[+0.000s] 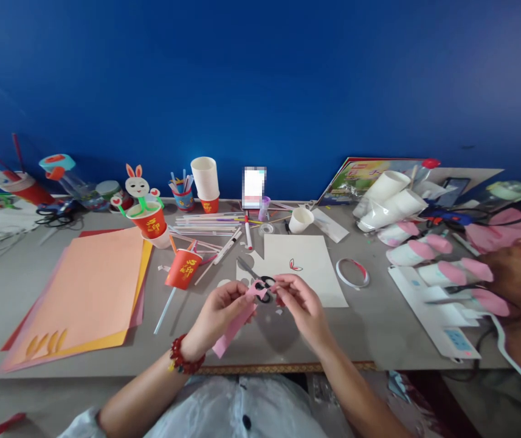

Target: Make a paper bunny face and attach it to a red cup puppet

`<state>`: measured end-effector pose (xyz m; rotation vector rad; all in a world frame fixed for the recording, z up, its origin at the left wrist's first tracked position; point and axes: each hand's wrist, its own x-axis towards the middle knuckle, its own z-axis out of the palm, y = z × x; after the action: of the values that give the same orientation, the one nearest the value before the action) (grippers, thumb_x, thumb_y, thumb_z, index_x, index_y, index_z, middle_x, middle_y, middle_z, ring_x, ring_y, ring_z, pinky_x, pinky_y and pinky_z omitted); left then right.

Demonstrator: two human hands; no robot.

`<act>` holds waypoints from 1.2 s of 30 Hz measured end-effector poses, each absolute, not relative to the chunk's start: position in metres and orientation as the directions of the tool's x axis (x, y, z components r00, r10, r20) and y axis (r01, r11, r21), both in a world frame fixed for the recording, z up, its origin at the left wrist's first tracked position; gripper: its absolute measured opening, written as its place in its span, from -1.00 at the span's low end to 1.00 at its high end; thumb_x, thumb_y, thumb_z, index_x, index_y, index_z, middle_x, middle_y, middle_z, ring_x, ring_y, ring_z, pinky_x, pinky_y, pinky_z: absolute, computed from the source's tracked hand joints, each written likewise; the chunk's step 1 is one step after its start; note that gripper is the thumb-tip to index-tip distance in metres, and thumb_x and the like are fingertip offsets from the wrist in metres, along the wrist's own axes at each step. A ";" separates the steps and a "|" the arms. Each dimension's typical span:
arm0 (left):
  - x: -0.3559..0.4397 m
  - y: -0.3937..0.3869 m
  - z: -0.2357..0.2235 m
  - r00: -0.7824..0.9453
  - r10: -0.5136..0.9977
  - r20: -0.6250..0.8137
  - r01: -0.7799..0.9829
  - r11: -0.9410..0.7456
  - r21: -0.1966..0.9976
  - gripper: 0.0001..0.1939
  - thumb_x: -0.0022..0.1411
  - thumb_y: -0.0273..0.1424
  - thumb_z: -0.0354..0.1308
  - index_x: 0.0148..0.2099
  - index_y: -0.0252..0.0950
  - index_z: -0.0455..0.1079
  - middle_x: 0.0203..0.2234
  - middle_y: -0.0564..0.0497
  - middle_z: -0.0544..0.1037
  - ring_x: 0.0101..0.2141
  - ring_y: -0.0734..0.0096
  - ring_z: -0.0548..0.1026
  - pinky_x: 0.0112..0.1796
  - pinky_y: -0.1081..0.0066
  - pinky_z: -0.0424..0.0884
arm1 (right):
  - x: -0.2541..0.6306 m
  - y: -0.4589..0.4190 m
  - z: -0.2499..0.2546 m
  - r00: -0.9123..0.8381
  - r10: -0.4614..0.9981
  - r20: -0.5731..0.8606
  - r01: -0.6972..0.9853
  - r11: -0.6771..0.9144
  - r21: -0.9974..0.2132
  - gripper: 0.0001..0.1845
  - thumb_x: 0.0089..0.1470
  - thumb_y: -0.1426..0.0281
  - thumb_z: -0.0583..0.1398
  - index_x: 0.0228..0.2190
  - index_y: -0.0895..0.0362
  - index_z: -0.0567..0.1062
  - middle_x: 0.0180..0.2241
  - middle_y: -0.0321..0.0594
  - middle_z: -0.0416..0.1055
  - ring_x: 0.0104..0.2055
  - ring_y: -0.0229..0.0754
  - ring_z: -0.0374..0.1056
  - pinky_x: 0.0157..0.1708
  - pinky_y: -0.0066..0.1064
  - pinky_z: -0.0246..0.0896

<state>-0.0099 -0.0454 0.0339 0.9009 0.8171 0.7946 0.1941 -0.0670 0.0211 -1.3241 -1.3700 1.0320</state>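
Note:
A pink strip of paper [233,333] is gripped in my left hand [227,309], its long end hanging toward the desk edge and its cut upper end showing between my hands. The fingers of my right hand [300,302] pinch a small pink bit at that upper end; whether it is joined to the strip I cannot tell. Just beyond my fingertips lie black-handled scissors [247,266], blades pointing away to the left. Under and behind them is a white sheet of paper [319,277] with a small red-and-black leaf-shaped drawing [295,266].
Left of my hands are a red paper cup on its side [183,269], a cup with a rabbit figure [148,222] and stacked coloured paper [91,286]. Straws [210,225] and a white cup [301,219] stand behind. At right are tape [352,274], a power strip [428,316] and another person's hand [506,271].

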 end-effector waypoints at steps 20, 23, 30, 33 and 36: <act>-0.044 -0.024 0.037 0.126 0.979 -0.161 -0.159 0.180 0.971 -0.66 0.13 -0.13 0.33 -0.34 -0.33 0.44 -0.59 0.12 0.40 -0.57 0.64 0.26 -0.55 0.63 0.14 | 0.200 -0.029 0.017 -0.067 0.991 -0.120 0.860 -0.004 -0.511 -0.89 0.16 0.30 0.18 -0.33 0.08 0.42 -0.35 -0.24 0.53 -0.35 -0.17 0.42 -0.42 -0.42 0.09; -0.038 -0.023 0.042 0.155 0.975 -0.161 -0.159 0.185 0.970 -0.64 0.18 -0.09 0.28 -0.30 -0.33 0.47 -0.59 0.08 0.47 -0.57 0.61 0.31 -0.54 0.62 0.19 | 0.211 -0.035 0.014 -0.083 0.986 -0.142 0.461 -0.088 -0.883 -0.72 0.14 0.12 0.18 -0.30 0.08 0.36 -0.42 -0.29 0.47 -0.55 -0.28 0.28 -0.53 -0.45 0.11; -0.024 -0.015 0.045 0.184 0.972 -0.143 -0.216 0.182 0.959 -0.67 0.25 -0.11 0.21 -0.27 -0.32 0.46 -0.55 0.02 0.55 -0.55 0.53 0.42 -0.51 0.57 0.31 | 0.198 -0.077 0.019 -0.225 0.937 -0.266 -0.093 -0.292 -0.952 -0.46 -0.12 -0.03 0.37 -0.37 0.10 0.32 -0.56 -0.37 0.32 -0.59 -0.37 0.14 -0.64 -0.54 0.00; -0.016 -0.014 0.045 0.171 0.977 -0.128 -0.271 0.172 0.947 -0.69 0.23 -0.13 0.23 -0.28 -0.30 0.42 -0.59 0.07 0.51 -0.58 0.51 0.43 -0.53 0.55 0.35 | 0.189 -0.087 0.018 -0.285 0.910 -0.301 -0.093 -0.339 -0.936 -0.44 -0.18 -0.02 0.40 -0.43 0.11 0.31 -0.55 -0.36 0.33 -0.56 -0.37 0.20 -0.54 -0.51 0.13; -0.011 -0.015 0.045 0.178 0.978 -0.110 -0.262 0.155 0.952 -0.69 0.23 -0.13 0.23 -0.29 -0.29 0.37 -0.59 0.09 0.50 -0.62 0.52 0.43 -0.55 0.53 0.36 | 0.184 -0.087 0.015 -0.305 0.896 -0.322 -0.072 -0.359 -0.930 -0.45 -0.19 0.00 0.40 -0.45 0.11 0.30 -0.56 -0.39 0.31 -0.56 -0.37 0.23 -0.52 -0.51 0.16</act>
<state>-0.0110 -0.0148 0.0453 0.9819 0.9511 1.1146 0.1838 -0.0865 0.0151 -1.2107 -1.1336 1.7501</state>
